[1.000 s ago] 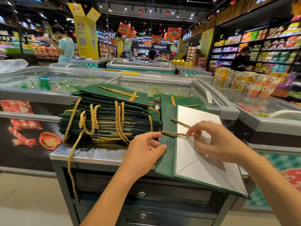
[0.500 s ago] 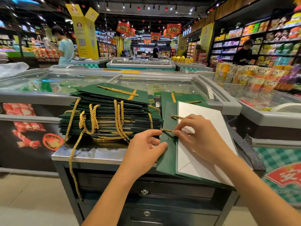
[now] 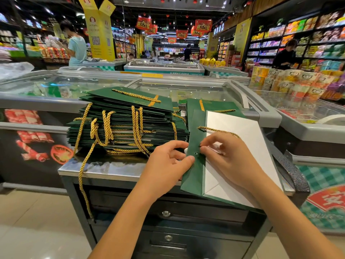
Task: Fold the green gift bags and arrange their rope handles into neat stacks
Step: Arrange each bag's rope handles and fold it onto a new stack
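Flat green gift bag [image 3: 195, 176], white inner panel up, is laid on the bench [image 3: 112, 168] at the R side, w/ its near corner overhanging the front edge. Its green strip is pinched by the left hand [image 3: 168, 162]: thumb on top just beside the eyelet [image 3: 195, 153], fingers curled under the edge. The right hand [image 3: 230, 161] is rested over the white panel, fingertips [image 3: 203, 146] closed narrow on what looks like the dark tip of the rope handle [image 3: 218, 130], just above the eyelet. The rope is threaded thru the far hole & is run behind that hand. Just beside, to the L, a tall stack of folded bags [image 3: 127, 126] is set, gold ropes draped down its front. One loose rope [image 3: 82, 176] is hung off the bench edge. A second bag [image 3: 211, 105] is seen partly under the first, at the far side.
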Motion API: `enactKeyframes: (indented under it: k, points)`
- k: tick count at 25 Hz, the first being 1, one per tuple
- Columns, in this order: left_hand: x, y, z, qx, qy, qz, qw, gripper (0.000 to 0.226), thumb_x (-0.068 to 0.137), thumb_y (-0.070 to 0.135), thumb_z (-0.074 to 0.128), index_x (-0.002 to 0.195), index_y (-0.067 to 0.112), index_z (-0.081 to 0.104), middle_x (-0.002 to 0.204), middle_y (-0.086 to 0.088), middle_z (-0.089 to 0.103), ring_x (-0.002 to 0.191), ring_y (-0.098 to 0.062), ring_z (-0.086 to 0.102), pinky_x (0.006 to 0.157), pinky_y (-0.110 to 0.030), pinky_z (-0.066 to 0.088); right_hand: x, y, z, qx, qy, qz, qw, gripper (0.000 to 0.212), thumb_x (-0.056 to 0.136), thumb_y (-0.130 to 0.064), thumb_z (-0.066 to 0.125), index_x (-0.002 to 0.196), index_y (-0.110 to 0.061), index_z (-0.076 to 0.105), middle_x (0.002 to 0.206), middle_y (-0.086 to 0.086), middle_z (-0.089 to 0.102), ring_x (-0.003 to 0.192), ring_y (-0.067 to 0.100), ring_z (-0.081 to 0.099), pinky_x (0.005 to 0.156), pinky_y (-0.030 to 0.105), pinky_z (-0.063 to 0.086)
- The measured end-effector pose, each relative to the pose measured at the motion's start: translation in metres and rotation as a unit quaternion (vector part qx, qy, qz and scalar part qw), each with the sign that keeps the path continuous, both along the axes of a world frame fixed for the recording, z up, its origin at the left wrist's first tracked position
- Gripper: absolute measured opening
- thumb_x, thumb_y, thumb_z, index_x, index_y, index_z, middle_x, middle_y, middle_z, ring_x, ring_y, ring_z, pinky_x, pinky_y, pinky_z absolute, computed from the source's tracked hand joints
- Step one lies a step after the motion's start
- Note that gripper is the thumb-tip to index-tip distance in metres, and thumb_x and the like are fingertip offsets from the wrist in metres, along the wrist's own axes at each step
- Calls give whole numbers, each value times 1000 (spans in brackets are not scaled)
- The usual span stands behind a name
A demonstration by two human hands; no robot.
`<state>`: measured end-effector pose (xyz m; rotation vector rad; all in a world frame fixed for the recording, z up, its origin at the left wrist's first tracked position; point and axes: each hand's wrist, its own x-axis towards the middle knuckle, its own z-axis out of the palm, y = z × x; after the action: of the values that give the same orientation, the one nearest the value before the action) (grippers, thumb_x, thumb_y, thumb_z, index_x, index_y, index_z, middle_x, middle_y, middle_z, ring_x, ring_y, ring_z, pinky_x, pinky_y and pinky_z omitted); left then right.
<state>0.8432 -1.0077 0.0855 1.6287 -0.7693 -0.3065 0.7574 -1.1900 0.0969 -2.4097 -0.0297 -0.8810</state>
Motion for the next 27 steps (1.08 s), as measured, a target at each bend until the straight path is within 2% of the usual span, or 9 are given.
enactKeyframes:
  k: [2,6,8,12,17,20,23,25,27]
  points:
    - [1,1,0,-1,-6,-10,1000,31,95,21,69,124,28,62,92,-2,77,88,-16,75,80,-48,62,-4,1,-2,56,-21,16,998,8,89,-14,76,88,-21,71,86,-11,70,86,11,65,74,11,44]
    - [4,3,1,4,-7,-30,1000,31,98,20,61,126,36,63,104,0,76,96,-14,74,82,-47,62,-6,1,-3,106,-34,37,993,15,83,-6,81,83,-20,75,81,-8,73,80,16,67,73,17,51]
    - [4,4,2,2,1,-46,999,34,101,15,55,127,35,63,109,0,75,96,-15,73,77,-43,63,-7,1,-5,125,-35,41,991,17,83,-2,79,84,-19,77,82,-9,74,82,15,69,73,15,51]
    - [5,6,3,-2,-6,-62,998,36,103,13,52,128,36,63,110,-1,74,95,-15,73,69,-34,62,-9,2,-5,139,-41,48,988,15,85,-1,76,89,-15,78,84,-7,76,81,12,70,72,12,51]
    - [4,8,4,-11,-2,-79,997,38,105,14,49,130,38,63,111,-5,71,91,-16,73,65,-27,60,-8,1,-5,129,-52,65,988,14,85,-1,77,92,-13,79,88,-5,76,86,14,71,75,15,54]
    - [2,6,4,-12,-22,-73,997,39,102,15,57,132,40,61,110,-7,69,90,-20,75,71,-41,64,-9,2,-6,108,-56,81,989,16,85,-1,77,94,-13,80,91,-6,75,89,14,71,76,14,52]
    - [-2,4,4,-10,-41,-57,997,39,99,22,62,128,48,60,107,-8,67,85,-34,72,74,-54,60,-9,2,-6,82,-63,84,991,27,89,-1,73,108,-19,77,92,-6,72,87,12,66,74,11,47]
    - [-3,2,4,-7,-56,-47,997,38,98,24,62,124,52,59,106,-10,64,82,-40,68,73,-54,59,-8,1,-8,31,-47,78,995,41,93,-4,69,124,-31,71,89,-9,63,84,13,58,71,12,41]
    - [-4,1,3,1,-66,-37,997,35,97,28,63,123,51,59,105,-6,64,79,-38,68,73,-50,60,-6,1,-11,-10,-32,74,997,44,96,-7,65,128,-36,68,89,-10,55,85,13,54,71,14,39]
